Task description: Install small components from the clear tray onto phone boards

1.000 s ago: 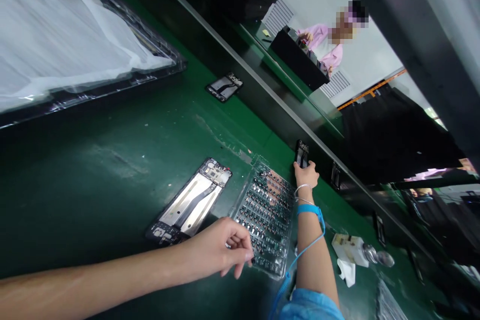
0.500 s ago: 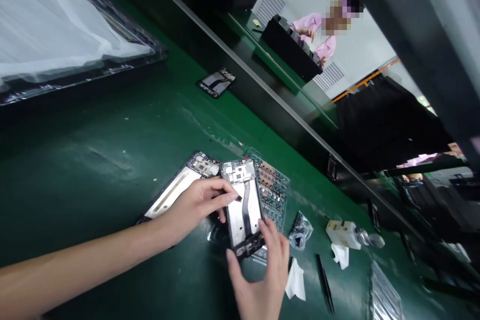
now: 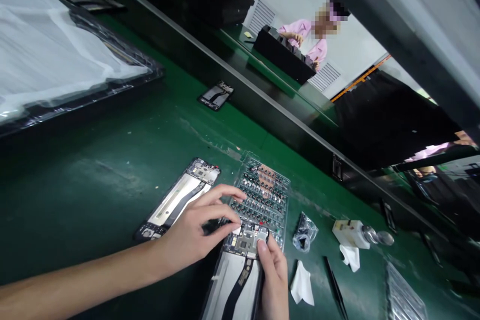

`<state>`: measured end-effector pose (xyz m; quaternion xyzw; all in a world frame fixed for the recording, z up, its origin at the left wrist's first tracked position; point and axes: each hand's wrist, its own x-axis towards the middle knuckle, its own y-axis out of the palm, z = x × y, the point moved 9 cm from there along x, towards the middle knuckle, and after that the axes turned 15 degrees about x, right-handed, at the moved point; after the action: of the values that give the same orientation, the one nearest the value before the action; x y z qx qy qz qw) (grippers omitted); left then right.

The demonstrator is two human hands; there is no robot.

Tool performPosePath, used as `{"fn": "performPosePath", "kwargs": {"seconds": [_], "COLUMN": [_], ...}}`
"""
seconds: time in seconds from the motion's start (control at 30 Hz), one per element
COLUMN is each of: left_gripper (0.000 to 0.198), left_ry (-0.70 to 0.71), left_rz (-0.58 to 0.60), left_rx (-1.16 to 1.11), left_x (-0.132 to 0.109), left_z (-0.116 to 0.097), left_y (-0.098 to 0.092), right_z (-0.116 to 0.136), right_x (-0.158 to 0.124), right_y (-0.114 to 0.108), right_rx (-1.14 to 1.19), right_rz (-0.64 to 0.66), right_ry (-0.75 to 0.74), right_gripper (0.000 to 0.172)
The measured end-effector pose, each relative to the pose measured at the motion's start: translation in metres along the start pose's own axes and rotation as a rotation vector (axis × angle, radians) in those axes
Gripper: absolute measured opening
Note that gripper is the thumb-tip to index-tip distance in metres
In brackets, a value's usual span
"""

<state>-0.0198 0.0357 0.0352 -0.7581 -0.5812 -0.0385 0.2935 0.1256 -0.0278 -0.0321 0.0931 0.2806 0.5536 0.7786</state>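
My right hand (image 3: 272, 275) grips an opened phone (image 3: 242, 280) by its right edge, thumb on the circuit board at its top end. A dark ribbon cable runs down the phone's pale inner plate. My left hand (image 3: 204, 222) is at the phone's top left corner, thumb and index finger pinched together and the other fingers raised. Anything between those fingertips is too small to make out. Just beyond lies a clear plastic tray (image 3: 279, 195) with rows of small dark parts. A second opened phone (image 3: 174, 200) lies at the left, partly behind my left hand.
Another phone frame (image 3: 216, 95) lies farther back. Plastic-covered material (image 3: 71, 55) fills the upper left. To the right are a bagged part (image 3: 304, 232), white cloth (image 3: 302, 284), black tweezers (image 3: 335, 287) and a bottle (image 3: 350, 234). A person (image 3: 305, 42) sits beyond the shelf.
The held phone has moved down towards me, baring the tray. My right hand has shifted from its lower end to its upper right edge, my left hand from its middle to its top corner.
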Motion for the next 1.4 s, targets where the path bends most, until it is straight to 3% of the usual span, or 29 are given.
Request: {"fn": "performPosePath", "kwargs": {"seconds": [0.1,0.27,0.4,0.57,0.7,0.77,0.83,0.9,0.93,1.0,1.13,1.4], "left_gripper": [0.017,0.016,0.028,0.027,0.026,0.026,0.022,0.021,0.021,0.020,0.025,0.020], "left_ry": [0.255,0.658,0.807,0.846,0.718,0.461,0.092,-0.215,-0.302,-0.359,-0.322,-0.317], "left_rz": [-0.118,-0.144,-0.081,-0.004,0.119,0.179,0.276,0.433,0.506,0.571,0.575,0.590], "left_rx": [0.195,0.552,0.698,0.740,0.685,0.494,0.218,-0.052,-0.147,-0.229,-0.177,-0.187], "left_x": [-0.006,-0.026,-0.032,-0.030,-0.021,-0.009,-0.003,-0.012,-0.018,-0.026,-0.031,-0.032], "left_z": [-0.020,-0.047,-0.054,-0.056,-0.048,-0.033,-0.008,0.012,0.016,0.016,0.014,0.014], "left_y": [-0.008,0.008,0.017,0.019,0.022,0.018,0.020,0.036,0.045,0.054,0.058,0.059], "right_z": [-0.005,-0.009,-0.012,-0.013,-0.010,-0.006,-0.003,0.001,0.004,0.013,0.027,0.024], "right_x": [-0.004,-0.007,-0.010,-0.008,-0.002,-0.001,-0.001,-0.002,-0.002,-0.004,-0.006,-0.003], "right_y": [0.005,-0.012,-0.030,-0.037,-0.022,-0.011,-0.006,-0.006,-0.006,-0.006,-0.003,-0.001], "right_rx": [0.010,-0.043,-0.087,-0.114,-0.092,-0.054,-0.034,-0.062,-0.101,-0.223,-0.500,-0.629], "right_rz": [0.022,-0.069,-0.174,-0.201,-0.092,-0.034,-0.023,-0.035,-0.037,-0.022,-0.022,0.043], "right_ry": [0.007,-0.005,-0.026,-0.036,-0.024,-0.033,-0.033,-0.039,-0.055,-0.124,-0.233,-0.186], "right_gripper": [0.032,0.034,0.040,0.040,0.036,0.033,0.032,0.031,0.029,0.024,0.020,0.019]}}
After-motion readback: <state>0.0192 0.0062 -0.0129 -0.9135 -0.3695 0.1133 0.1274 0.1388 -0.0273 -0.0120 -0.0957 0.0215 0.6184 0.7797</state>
